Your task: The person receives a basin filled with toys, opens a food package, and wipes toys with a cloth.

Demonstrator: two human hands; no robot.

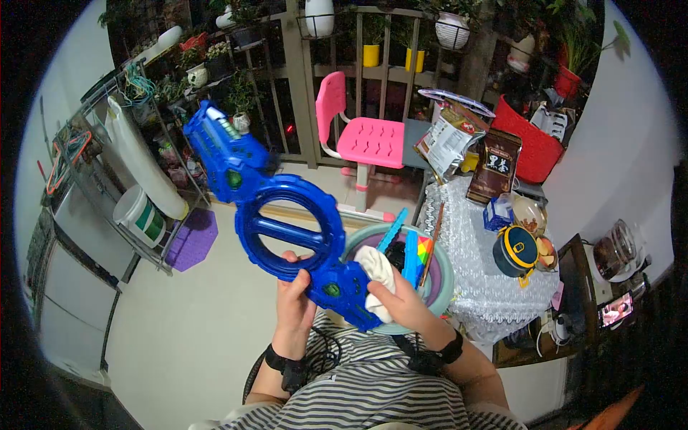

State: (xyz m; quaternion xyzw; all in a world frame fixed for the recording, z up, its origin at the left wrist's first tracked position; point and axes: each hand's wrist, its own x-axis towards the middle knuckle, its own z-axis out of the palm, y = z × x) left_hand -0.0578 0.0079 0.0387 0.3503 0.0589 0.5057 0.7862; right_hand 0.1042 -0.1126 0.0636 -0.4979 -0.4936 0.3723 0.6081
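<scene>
A blue plastic toy (pixel 287 226) with a ring-shaped middle, a crossbar and two blocky ends is held tilted in front of me. My left hand (pixel 295 304) is closed on the lower part of its ring. In my right hand (pixel 403 304) is a bunched white cloth (pixel 375 269), lying against the toy's lower right end. Behind that hand is a round pale green basin (pixel 446 276) with a purple inside. It holds light blue strips (pixel 411 258), a rainbow-coloured piece (pixel 424 251) and something black. Part of the basin is hidden by the cloth and hand.
A table with a silvery patterned cover (pixel 466 269) bears snack bags (pixel 494 165), a dark lidded pot (pixel 516 251) and a red basket (pixel 527 140). Beyond stands a pink chair (pixel 369 140) before a railing with plants. A metal rack (pixel 158 244) with a white bucket (pixel 140 215) is left.
</scene>
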